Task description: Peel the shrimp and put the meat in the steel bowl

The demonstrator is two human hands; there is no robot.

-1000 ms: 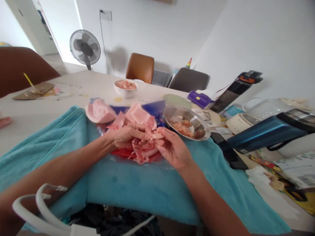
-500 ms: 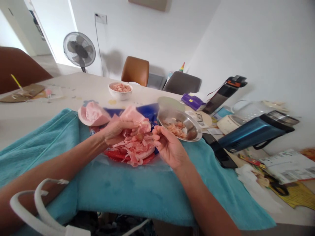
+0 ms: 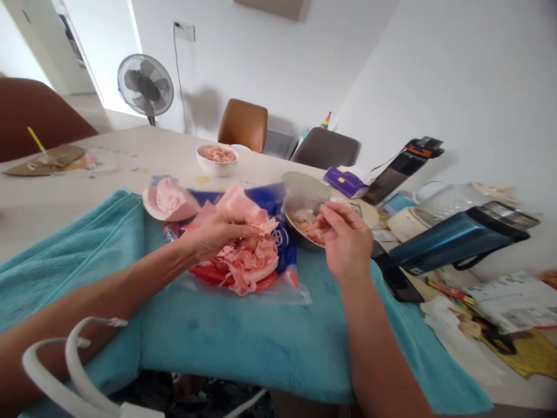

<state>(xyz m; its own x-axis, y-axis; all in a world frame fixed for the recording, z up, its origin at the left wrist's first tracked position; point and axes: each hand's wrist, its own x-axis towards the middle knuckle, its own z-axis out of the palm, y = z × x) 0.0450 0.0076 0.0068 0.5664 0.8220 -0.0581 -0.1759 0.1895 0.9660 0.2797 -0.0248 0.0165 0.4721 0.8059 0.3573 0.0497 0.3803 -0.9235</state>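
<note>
My left hand (image 3: pixel 224 232) pinches a piece of pomelo segment (image 3: pixel 267 226), pale and torn, above a pile of pink membrane scraps (image 3: pixel 250 264). The pile lies on a red and blue plastic bag (image 3: pixel 285 244). A thick, cup-shaped piece of pink pomelo peel (image 3: pixel 172 200) rests at the pile's far left. Over the near right side of a steel bowl (image 3: pixel 298 203) is my right hand (image 3: pixel 346 238), its fingertips pressed together; what they hold, if anything, is hidden. Pomelo flesh (image 3: pixel 307 225) lies in that bowl, partly covered by the hand.
A white bowl (image 3: pixel 217 165) heaped with pink flesh stands farther back. A teal towel (image 3: pixel 243 342) covers the near table edge. To the right are a phone (image 3: pixel 398 276), a blue flask (image 3: pixel 452 241), a dark bottle (image 3: pixel 398 174), scissors (image 3: pixel 494 337) and papers. White cables (image 3: pixel 73 363) hang at the lower left.
My right hand has moved right, away from the left hand, to over the steel bowl. My left hand stays above the pile with the segment piece. The view has shifted slightly.
</note>
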